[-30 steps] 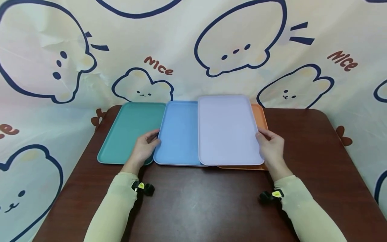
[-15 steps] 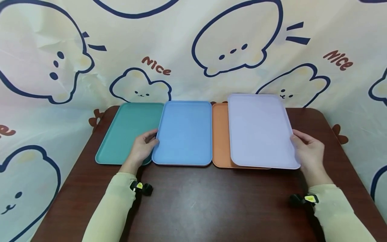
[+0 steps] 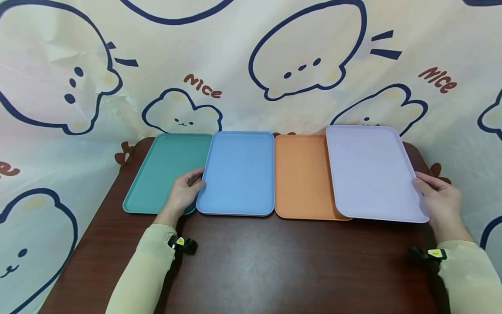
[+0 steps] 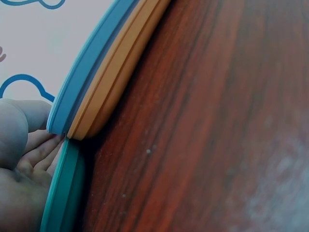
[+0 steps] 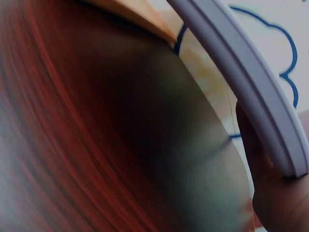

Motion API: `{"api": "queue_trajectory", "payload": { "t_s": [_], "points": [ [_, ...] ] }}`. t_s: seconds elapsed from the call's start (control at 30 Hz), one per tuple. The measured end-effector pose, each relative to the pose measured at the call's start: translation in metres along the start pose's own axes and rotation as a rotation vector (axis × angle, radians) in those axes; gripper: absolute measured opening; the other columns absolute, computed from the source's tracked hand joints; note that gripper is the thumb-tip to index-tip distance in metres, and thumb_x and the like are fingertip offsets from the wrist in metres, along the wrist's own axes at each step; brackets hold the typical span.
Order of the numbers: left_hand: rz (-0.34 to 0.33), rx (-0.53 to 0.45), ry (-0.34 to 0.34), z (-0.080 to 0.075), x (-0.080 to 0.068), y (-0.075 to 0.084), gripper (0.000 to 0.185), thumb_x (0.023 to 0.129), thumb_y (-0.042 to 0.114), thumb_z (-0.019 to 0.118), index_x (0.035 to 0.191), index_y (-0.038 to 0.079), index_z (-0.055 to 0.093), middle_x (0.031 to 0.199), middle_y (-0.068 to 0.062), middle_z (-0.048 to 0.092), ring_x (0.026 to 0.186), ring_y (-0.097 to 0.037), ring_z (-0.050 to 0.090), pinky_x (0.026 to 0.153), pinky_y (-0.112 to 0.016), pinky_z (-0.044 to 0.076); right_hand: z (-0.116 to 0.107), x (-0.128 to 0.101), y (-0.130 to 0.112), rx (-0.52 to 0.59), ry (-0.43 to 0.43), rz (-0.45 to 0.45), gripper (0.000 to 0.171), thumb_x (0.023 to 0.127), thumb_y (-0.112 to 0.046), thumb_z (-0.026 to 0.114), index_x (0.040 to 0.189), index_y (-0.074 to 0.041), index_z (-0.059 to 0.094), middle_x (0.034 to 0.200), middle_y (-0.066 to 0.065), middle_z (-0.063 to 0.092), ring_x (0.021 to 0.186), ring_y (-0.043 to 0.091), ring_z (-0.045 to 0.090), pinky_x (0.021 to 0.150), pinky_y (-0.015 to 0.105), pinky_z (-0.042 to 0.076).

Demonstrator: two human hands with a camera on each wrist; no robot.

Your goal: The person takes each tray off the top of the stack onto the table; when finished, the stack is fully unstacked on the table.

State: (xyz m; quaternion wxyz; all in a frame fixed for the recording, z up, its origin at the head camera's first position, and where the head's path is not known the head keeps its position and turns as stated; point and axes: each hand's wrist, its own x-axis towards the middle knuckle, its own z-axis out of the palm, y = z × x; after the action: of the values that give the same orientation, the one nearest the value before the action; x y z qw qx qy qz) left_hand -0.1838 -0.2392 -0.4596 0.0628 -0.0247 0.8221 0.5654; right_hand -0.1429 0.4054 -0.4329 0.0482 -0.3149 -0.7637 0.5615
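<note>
1. Overlapping the right part of an orange tray [image 3: 302, 176], a lavender tray [image 3: 372, 172] is held at the right end of the row, slightly tilted and raised clear of the surface [image 3: 274, 266].
2. Right hand [image 3: 443, 203]: fingers and thumb closed; the right edge of the lavender tray is gripped between them.
3. Blue tray [image 3: 237, 172]: set left of the orange tray, face up, close against it.
4. Left hand [image 3: 184, 192]: the blue tray's left edge is pinched between thumb and fingers, with little gap left.
5. Orange rim [image 4: 104, 96]: seen directly beneath the blue tray's edge from the left wrist; whether it belongs to the same orange tray cannot be told.
6. Green tray [image 3: 164, 174]: placed at the far left of the row, its right side partly covered by the left hand.
7. Surface: dark brown, wood-grained.
8. Pale sleeves [image 3: 137, 270]: worn on both arms, a dark device [image 3: 190, 246] being strapped at each wrist.
9. Backdrop [image 3: 243, 104]: pale, printed with blue-outlined animals and the word "Nice".
</note>
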Motion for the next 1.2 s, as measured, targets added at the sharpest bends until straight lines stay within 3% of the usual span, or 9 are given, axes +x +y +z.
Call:
{"api": "queue_trajectory", "payload": {
  "t_s": [0.07, 0.13, 0.3, 0.5, 0.63, 0.73, 0.97, 1.2],
  "points": [
    [0.001, 0.003, 0.001, -0.001, -0.001, -0.001, 0.048, 0.097, 0.014, 0.055, 0.143, 0.011, 0.043, 0.147, -0.012, 0.041, 0.136, -0.025, 0.038, 0.108, -0.041, 0.038, -0.007, 0.005, 0.001, 0.033, -0.018, 0.019, 0.061, 0.071, -0.049, 0.074, 0.126, -0.023, 0.064, 0.102, -0.022, 0.047, 0.089, 0.000, 0.045, 0.054, 0.011, 0.046],
    [0.002, -0.001, -0.001, -0.001, -0.001, -0.001, 0.048, 0.097, 0.014, 0.055, 0.143, 0.011, 0.044, 0.147, -0.011, 0.041, 0.136, -0.025, 0.038, 0.108, -0.041, 0.038, -0.014, 0.010, 0.003, 0.040, -0.024, 0.050, 0.064, 0.069, -0.050, 0.074, 0.127, -0.025, 0.063, 0.113, -0.018, 0.051, 0.094, 0.002, 0.046, 0.053, 0.011, 0.045],
    [0.010, -0.014, -0.006, -0.002, -0.002, 0.001, 0.047, 0.097, 0.013, 0.055, 0.143, 0.011, 0.044, 0.147, -0.010, 0.041, 0.136, -0.024, 0.038, 0.107, -0.040, 0.038, -0.022, 0.028, 0.014, -0.104, 0.060, 0.070, 0.059, 0.077, -0.053, 0.067, 0.131, -0.032, 0.058, 0.141, -0.015, 0.045, 0.116, 0.009, 0.045, 0.055, 0.009, 0.042],
    [0.013, -0.014, -0.005, -0.001, -0.002, 0.002, 0.047, 0.097, 0.013, 0.055, 0.142, 0.011, 0.045, 0.147, -0.010, 0.041, 0.136, -0.024, 0.038, 0.107, -0.040, 0.038, -0.033, 0.046, 0.025, -0.227, 0.078, 0.031, 0.057, 0.082, -0.055, 0.062, 0.134, -0.033, 0.055, 0.141, -0.017, 0.046, 0.116, 0.004, 0.047, 0.058, 0.008, 0.041],
    [0.007, -0.009, -0.001, -0.001, -0.002, 0.002, 0.047, 0.096, 0.013, 0.055, 0.142, 0.011, 0.045, 0.147, -0.010, 0.042, 0.136, -0.024, 0.039, 0.107, -0.039, 0.039, -0.039, 0.051, 0.025, -0.303, 0.049, 0.021, 0.062, 0.084, -0.060, 0.057, 0.139, -0.032, 0.050, 0.148, -0.010, 0.040, 0.127, 0.009, 0.043, 0.092, 0.024, 0.048],
    [0.002, -0.009, -0.003, -0.002, -0.003, 0.002, 0.047, 0.097, 0.013, 0.055, 0.143, 0.011, 0.044, 0.147, -0.011, 0.040, 0.137, -0.025, 0.038, 0.107, -0.040, 0.038, -0.038, 0.053, 0.023, -0.368, 0.015, 0.010, 0.068, 0.086, -0.063, 0.051, 0.143, -0.028, 0.044, 0.154, 0.002, 0.030, 0.137, 0.023, 0.033, 0.108, 0.048, 0.035],
    [-0.011, -0.004, 0.003, -0.005, -0.003, 0.003, 0.047, 0.097, 0.013, 0.055, 0.143, 0.012, 0.045, 0.147, -0.011, 0.041, 0.136, -0.025, 0.038, 0.107, -0.040, 0.038, -0.028, 0.046, 0.016, -0.604, -0.051, -0.201, 0.057, 0.096, -0.041, 0.044, 0.134, 0.001, 0.052, 0.137, 0.033, 0.044, 0.126, 0.049, 0.039, 0.096, 0.062, 0.037],
    [-0.018, -0.014, 0.009, -0.002, -0.003, 0.003, 0.047, 0.096, 0.014, 0.057, 0.142, 0.013, 0.046, 0.146, -0.010, 0.042, 0.135, -0.024, 0.039, 0.107, -0.039, 0.039, -0.025, 0.034, 0.008, -0.730, -0.078, -0.360, 0.049, 0.096, -0.025, 0.042, 0.128, 0.012, 0.050, 0.123, 0.040, 0.047, 0.115, 0.054, 0.042, 0.085, 0.061, 0.040]
  ]
}}
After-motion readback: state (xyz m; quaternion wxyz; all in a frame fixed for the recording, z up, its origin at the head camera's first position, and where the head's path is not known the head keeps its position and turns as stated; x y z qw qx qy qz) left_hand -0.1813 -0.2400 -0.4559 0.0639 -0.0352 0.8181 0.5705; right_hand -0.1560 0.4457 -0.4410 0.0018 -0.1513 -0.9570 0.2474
